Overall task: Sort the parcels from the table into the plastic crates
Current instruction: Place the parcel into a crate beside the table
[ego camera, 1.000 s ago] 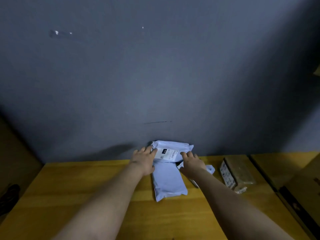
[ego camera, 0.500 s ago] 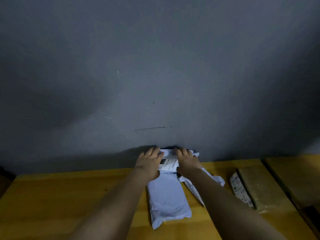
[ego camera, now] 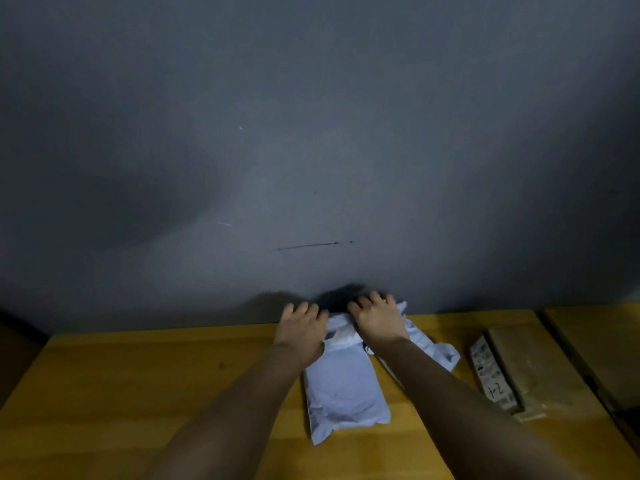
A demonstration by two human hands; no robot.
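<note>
A dark grey wall (ego camera: 311, 133) rises behind the yellow wooden table (ego camera: 121, 393). A brown box (ego camera: 519, 368) with a label marked 1-2 lies to the right. A pale blue parcel (ego camera: 343, 393) lies at the table's far edge, over a second one (ego camera: 440, 353). The left hand (ego camera: 303, 332) and right hand (ego camera: 379, 320) grip its far end, fingers curled over the edge

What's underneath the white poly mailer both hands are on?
A second white mailer pokes out from under the top mailer on its right side. Below is the wooden table. Anything else beneath is covered.
</note>
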